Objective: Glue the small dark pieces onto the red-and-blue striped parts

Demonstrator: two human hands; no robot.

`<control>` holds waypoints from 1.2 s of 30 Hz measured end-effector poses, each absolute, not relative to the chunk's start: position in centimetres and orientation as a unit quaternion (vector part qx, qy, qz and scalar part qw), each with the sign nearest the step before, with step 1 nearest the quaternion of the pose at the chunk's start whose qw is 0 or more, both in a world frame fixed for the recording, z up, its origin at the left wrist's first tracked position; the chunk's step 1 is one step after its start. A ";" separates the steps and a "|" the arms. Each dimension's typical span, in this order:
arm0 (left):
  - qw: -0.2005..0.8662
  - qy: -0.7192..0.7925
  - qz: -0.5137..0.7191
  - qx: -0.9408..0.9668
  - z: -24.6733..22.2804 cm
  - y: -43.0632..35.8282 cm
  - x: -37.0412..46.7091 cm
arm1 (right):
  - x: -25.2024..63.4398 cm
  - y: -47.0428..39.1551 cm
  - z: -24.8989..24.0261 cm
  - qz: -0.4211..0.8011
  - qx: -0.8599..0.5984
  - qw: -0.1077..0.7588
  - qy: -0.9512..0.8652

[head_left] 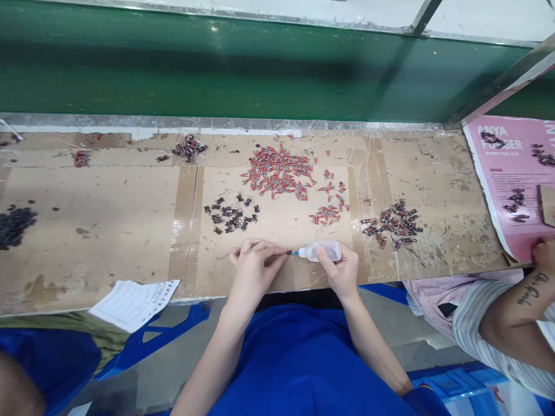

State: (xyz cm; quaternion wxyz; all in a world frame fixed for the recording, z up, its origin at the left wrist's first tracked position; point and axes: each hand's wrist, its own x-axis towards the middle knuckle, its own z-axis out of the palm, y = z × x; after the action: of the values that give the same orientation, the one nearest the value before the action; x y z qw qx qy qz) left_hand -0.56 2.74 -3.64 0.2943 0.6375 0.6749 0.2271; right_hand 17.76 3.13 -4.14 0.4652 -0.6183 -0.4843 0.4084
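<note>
Between the thumb and fingers of my left hand (pixel 259 263) is a small black part (pixel 289 252), pinched at the fingertips. My right hand (pixel 342 270) grips a clear squeeze bottle (pixel 327 251) lying sideways. The bottle's thin blue tip (pixel 295 253) points left and meets the black part, or nearly so; the exact contact is too small to tell. Just beyond my left hand lies a loose group of black parts (pixel 234 218). A large heap of small red parts with metallic ends (pixel 280 170) spreads farther back, with a smaller red cluster (pixel 326 215) nearer my right hand.
Cardboard (pixel 130 202) covers the bench, backed by a green panel (pixel 195 69). Black-and-red pieces (pixel 394 224) lie to the right; a dark pile (pixel 16 226) sits far left. A paper sheet (pixel 134 303) overhangs the front edge. People sit on both sides, one arm (pixel 520 306) at right.
</note>
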 end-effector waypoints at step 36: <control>0.253 0.632 0.458 0.572 -1.0 -0.3 -3.5 | 24.0 12.4 -2.5 0.225 -0.699 0.171 -0.656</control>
State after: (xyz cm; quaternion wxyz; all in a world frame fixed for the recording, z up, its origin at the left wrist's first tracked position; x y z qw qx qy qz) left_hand -3.50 -0.28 -1.03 0.2529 0.5716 0.6318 0.4584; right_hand 24.00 12.43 -2.53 0.1715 -0.6994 -0.6564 0.2246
